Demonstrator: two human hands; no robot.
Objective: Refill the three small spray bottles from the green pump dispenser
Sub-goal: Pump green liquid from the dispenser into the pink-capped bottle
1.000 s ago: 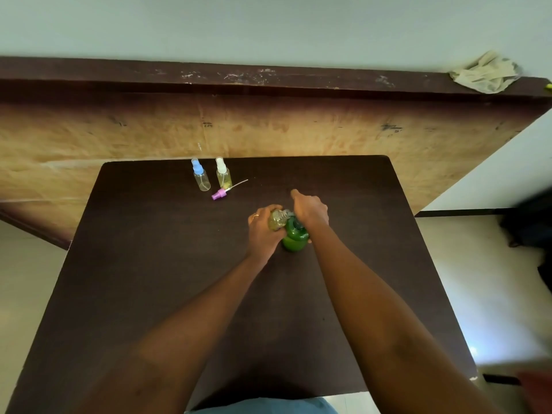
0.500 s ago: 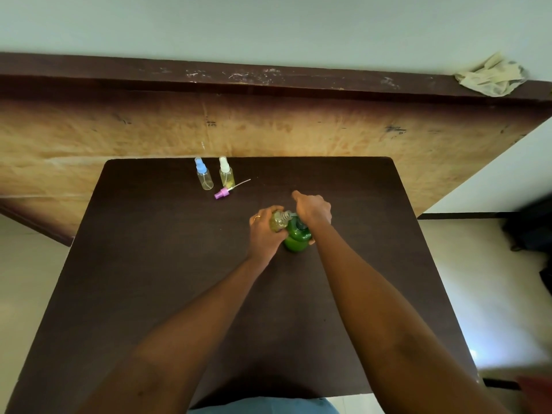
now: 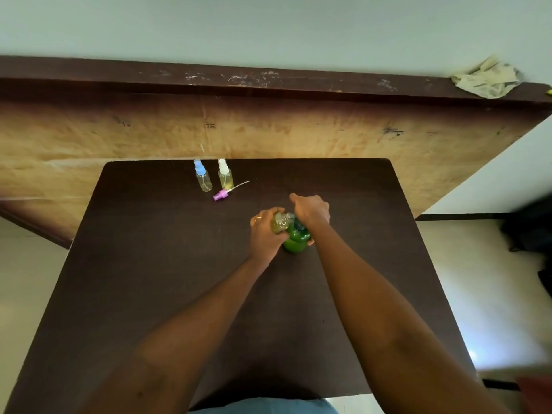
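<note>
Observed from the head view: the left grip [image 3: 265, 232] is clenched around a small uncapped bottle [image 3: 279, 225], holding its mouth up against the spout of the green pump dispenser [image 3: 296, 240] so the liquid lands inside. The bottle shows yellowish fill. The right grip [image 3: 312, 208] is curled over the pump head, grasping it from above, placed there to press down. The dispenser stands upright near the middle of the desk [image 3: 149, 264].

At the far edge, a blue-capped bottle [image 3: 202, 179] and a white-capped bottle [image 3: 225, 176] stand upright just beside each other. A pink spray cap [image 3: 222, 194] with its tube lies near them, presumably removed from the bottle in hand.

Judgement: filling is under way, and the blue-capped bottle looks nearly empty.
</note>
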